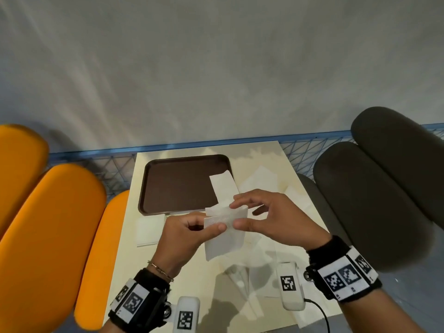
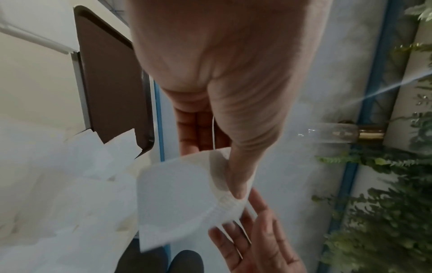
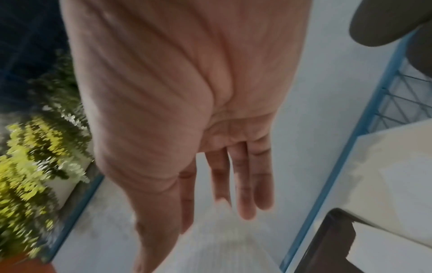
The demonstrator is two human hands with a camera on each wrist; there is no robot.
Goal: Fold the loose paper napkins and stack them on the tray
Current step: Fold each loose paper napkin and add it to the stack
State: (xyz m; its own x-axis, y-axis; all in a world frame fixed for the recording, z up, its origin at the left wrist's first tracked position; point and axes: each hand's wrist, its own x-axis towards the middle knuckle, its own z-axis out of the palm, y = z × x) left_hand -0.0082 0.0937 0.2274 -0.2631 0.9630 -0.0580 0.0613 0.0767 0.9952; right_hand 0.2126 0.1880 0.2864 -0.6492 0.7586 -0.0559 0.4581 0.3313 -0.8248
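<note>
A brown tray [image 1: 177, 186] [image 2: 112, 83] [image 3: 332, 249] lies at the back of the cream table [image 1: 125, 236]. One white napkin [image 1: 222, 186] lies over the tray's right rim. In front of the tray, above the table, my left hand [image 1: 216, 223] pinches a partly folded white napkin [image 1: 225, 236] [image 2: 177, 199] between thumb [image 2: 236, 175] and fingers. My right hand [image 1: 234, 214] [image 2: 252, 240] meets the napkin's right edge with index fingertip and thumb, its fingers [image 3: 245, 181] held straight. The lower half of the napkin hangs loose.
Loose napkins lie left of my hands [image 1: 150, 230], to the right [image 1: 262, 181] and near the front edge [image 1: 240, 284]. Two white marker-tagged devices [image 1: 290, 287] [image 1: 186, 316] rest at the front. Orange chairs [image 1: 48, 224] stand left, dark grey chairs [image 1: 384, 188] right.
</note>
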